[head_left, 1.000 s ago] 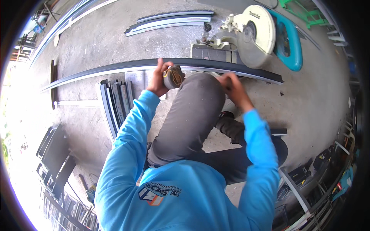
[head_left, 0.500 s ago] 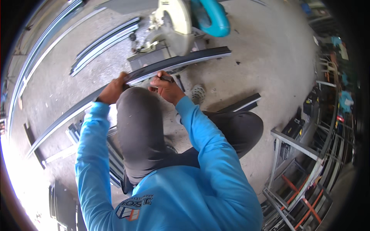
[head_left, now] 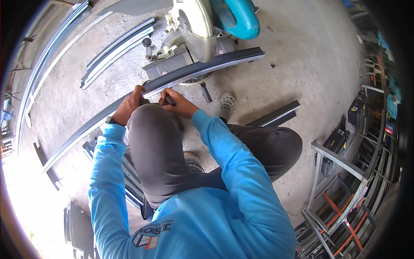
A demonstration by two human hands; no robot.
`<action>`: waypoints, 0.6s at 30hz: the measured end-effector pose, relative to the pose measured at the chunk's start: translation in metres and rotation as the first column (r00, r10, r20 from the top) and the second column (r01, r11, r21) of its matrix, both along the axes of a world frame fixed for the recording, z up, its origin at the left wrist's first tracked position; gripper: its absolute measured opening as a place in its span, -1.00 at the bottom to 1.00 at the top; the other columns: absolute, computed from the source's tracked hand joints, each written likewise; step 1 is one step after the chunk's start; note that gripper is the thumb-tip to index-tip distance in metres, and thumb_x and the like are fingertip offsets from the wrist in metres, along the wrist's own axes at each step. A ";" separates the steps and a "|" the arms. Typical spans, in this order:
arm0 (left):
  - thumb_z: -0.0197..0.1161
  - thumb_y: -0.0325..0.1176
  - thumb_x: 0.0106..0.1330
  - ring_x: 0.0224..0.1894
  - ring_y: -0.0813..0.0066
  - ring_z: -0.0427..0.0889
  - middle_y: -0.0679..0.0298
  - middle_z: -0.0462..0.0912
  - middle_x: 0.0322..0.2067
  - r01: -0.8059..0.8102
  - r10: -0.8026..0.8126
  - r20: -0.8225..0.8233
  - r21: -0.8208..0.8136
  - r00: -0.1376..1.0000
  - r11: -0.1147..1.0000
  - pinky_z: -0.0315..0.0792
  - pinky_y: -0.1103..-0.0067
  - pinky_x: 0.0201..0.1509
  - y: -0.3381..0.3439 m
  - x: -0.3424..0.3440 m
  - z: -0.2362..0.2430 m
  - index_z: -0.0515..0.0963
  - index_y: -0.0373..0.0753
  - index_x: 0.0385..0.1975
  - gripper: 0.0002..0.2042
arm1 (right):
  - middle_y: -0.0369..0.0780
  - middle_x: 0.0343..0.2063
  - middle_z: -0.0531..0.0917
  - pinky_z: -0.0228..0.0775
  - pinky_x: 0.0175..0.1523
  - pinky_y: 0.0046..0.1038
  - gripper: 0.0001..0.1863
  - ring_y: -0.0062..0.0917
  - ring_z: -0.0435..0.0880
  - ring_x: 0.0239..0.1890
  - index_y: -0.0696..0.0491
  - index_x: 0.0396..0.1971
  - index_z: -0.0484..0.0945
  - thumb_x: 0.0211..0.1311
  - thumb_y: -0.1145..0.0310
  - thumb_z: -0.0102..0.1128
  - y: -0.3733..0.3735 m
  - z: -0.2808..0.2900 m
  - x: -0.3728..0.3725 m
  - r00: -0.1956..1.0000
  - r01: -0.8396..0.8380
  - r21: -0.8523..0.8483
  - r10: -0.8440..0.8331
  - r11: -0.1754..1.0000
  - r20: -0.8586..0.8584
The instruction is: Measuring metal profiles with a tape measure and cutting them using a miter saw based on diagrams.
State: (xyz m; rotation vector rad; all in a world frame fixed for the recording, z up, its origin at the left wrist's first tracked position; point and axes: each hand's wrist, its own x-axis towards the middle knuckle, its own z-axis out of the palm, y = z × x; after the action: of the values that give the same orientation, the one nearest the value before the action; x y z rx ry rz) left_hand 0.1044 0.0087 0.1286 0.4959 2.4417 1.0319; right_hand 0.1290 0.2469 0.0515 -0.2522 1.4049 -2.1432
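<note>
I squat on a concrete floor over a long dark metal profile (head_left: 202,67) that runs across the base of a mitre saw (head_left: 196,26). My left hand (head_left: 129,103) presses down on the profile beside my raised knee. My right hand (head_left: 174,102) is closed on a dark marker (head_left: 169,100) whose tip is at the profile's near edge, close to the left hand. A tape measure held a second ago is out of sight.
Two more long profiles (head_left: 116,47) lie at the back left. A short dark offcut (head_left: 276,115) lies by my right leg. Stacked profile pieces (head_left: 129,172) sit under my left arm. Metal frames and racks (head_left: 345,172) crowd the right side.
My left hand held a tape measure a second ago; now it rests on the profile. My right hand took a marker to the profile. My head turned, shifting the saw to upper centre.
</note>
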 end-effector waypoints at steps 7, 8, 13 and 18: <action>0.24 -0.36 0.28 -0.31 0.04 0.70 -0.01 0.67 -0.39 -0.261 0.290 0.068 -0.279 0.955 0.924 0.52 0.25 -0.17 -0.083 0.014 0.008 0.47 -0.20 -0.05 -0.73 | -0.26 -0.46 0.59 0.47 -0.38 -0.50 -0.80 -0.54 0.58 -0.51 0.07 -0.34 0.44 0.14 0.49 0.34 0.202 0.007 -0.061 0.572 0.744 0.218 -0.771 0.632 0.281; 0.22 -0.36 0.30 -0.31 0.04 0.69 0.01 0.66 -0.40 -0.267 0.289 0.035 -0.288 0.957 0.920 0.51 0.25 -0.17 -0.094 0.017 0.006 0.50 -0.21 -0.09 -0.78 | -0.27 -0.44 0.58 0.48 -0.36 -0.49 -0.71 -0.57 0.56 -0.48 0.05 -0.31 0.41 0.09 0.51 0.40 0.241 0.006 -0.069 0.479 0.820 0.248 -0.855 0.516 0.198; 0.25 -0.34 0.29 -0.25 0.08 0.65 0.10 0.63 -0.33 -0.310 0.282 -0.134 -0.296 0.950 0.903 0.50 0.27 -0.13 -0.109 0.028 -0.018 0.59 -0.17 -0.22 -0.87 | -0.25 -0.35 0.62 0.54 -0.26 -0.37 -0.58 -0.47 0.63 -0.36 0.04 -0.26 0.43 0.01 0.36 0.56 0.352 -0.028 -0.124 0.184 0.819 0.573 -0.936 -0.023 -0.301; 0.22 -0.21 0.32 -0.12 0.03 0.62 0.16 0.65 -0.26 -0.390 0.314 -0.240 -0.429 0.919 0.815 0.50 0.18 -0.04 -0.092 0.019 -0.038 0.64 -0.07 -0.22 -0.84 | -0.17 -0.29 0.69 0.57 -0.10 -0.32 -0.43 -0.35 0.68 -0.29 0.06 -0.28 0.54 -0.16 0.03 0.66 0.384 -0.065 -0.169 0.412 0.592 0.716 -0.624 -0.370 -0.664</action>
State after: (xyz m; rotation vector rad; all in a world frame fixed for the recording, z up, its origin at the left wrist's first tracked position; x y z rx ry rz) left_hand 0.1236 -0.0830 0.0910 -0.0502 2.8714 0.4921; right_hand -0.0401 0.6304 -0.0133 1.5186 3.0687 -0.9967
